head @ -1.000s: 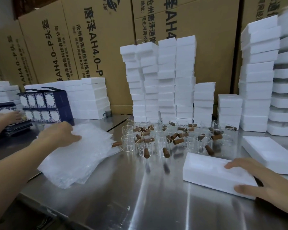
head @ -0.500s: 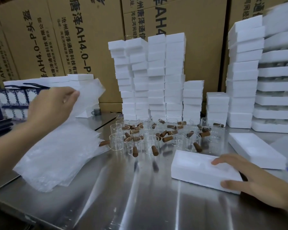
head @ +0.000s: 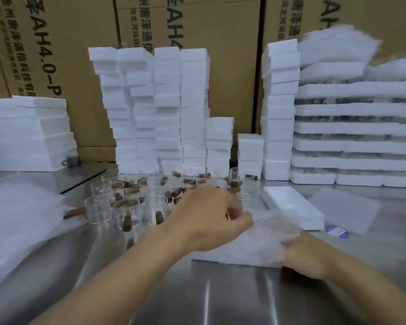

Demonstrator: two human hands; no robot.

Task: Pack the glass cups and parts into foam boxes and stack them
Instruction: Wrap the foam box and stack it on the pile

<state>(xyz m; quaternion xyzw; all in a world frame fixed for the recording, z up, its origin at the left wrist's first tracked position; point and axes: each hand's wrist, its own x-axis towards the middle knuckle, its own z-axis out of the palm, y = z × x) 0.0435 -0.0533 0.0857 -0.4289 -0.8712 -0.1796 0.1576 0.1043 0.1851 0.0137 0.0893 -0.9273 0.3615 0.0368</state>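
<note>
Left hand [head: 209, 214] crossed over, curled fingers [head: 242, 221] pinching bubble wrap [head: 274, 228] onto foam box [head: 232, 258].

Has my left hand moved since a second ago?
Yes. The left hand left the bubble-wrap pile and went right, past the glass cups, to the foam box, holding a bubble sheet.

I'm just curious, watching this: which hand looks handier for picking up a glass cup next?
Probably the left hand: it sits right beside the glass cups, though it pinches the bubble bag. The right hand lies farther off, at the foam box.
</note>
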